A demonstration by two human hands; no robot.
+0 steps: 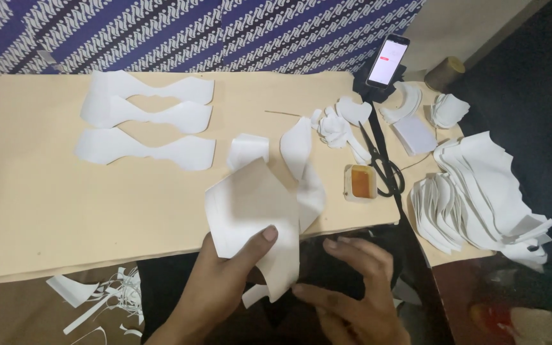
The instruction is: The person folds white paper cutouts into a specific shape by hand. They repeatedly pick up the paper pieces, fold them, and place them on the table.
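My left hand (215,287) grips a white cut sheet piece (250,204) at its lower edge, thumb on top, and holds it up over the near edge of the beige board (39,198). My right hand (352,287) is just right of it with fingers spread; its fingertips touch the bottom corner of the same white piece. Behind the held piece lie more white cut pieces (301,150) on the board.
Three white wavy cut shapes (145,121) lie at the board's back left. Black scissors (381,160) and a small tub of orange paste (360,183) sit right of centre. A phone (388,61) stands at the back. Stacks of white pieces (480,191) fill the right side. Paper scraps (97,297) litter the floor.
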